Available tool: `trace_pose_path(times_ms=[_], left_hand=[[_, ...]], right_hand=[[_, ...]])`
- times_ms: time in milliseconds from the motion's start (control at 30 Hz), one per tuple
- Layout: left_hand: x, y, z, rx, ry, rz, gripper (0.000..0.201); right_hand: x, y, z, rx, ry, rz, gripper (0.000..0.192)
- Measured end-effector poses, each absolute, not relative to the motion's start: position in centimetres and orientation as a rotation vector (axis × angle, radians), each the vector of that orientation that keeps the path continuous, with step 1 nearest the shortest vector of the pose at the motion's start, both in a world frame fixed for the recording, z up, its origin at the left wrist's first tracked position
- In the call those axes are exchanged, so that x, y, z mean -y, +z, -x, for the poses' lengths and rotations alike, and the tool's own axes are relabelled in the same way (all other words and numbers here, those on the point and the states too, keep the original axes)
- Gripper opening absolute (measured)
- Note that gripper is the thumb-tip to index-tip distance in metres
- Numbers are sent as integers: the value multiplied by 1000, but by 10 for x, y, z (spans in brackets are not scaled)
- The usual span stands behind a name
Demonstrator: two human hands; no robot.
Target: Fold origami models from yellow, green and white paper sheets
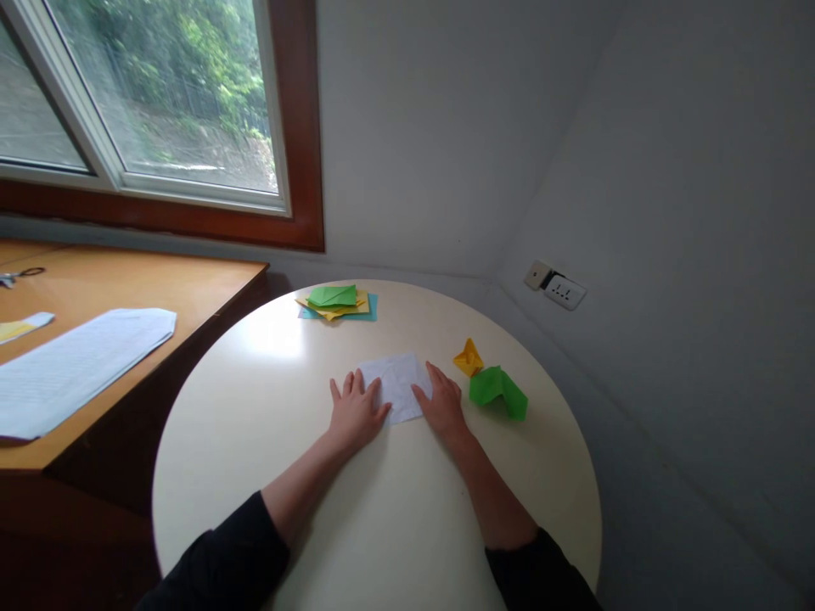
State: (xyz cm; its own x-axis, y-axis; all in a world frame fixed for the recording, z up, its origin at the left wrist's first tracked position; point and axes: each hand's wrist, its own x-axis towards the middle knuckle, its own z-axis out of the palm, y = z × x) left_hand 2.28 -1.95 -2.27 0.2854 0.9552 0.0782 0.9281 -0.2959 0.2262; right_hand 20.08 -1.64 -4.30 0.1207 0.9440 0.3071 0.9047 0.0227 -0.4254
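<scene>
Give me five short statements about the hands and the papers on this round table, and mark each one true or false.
1. Both hands, left hand and right hand, rest flat on the white paper. True.
2. The green folded piece lies left of the white paper. False: it lies to its right.
3. A small yellow folded piece sits beside the green one. True.
4. The stack of coloured paper is under the right hand. False: it lies farther off, near the table's far edge.
5. The round table is dark brown. False: it is cream.

white sheet [398,383]: matt paper | round table [267,399]: smooth, glossy | side desk [159,284]: wood | green folds [498,391]: paper
</scene>
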Motion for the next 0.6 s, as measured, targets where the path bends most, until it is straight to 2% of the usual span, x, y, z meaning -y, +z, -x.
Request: trace_pose_path(times_ms=[133,600], left_hand=[[19,-22,-22,-1766,304,-2403,50],[17,-29,-20,-1696,476,-2411,39]], right_hand=[[18,-44,-201,1774,110,2011,49],[19,-38,-201,1820,164,1964,44]])
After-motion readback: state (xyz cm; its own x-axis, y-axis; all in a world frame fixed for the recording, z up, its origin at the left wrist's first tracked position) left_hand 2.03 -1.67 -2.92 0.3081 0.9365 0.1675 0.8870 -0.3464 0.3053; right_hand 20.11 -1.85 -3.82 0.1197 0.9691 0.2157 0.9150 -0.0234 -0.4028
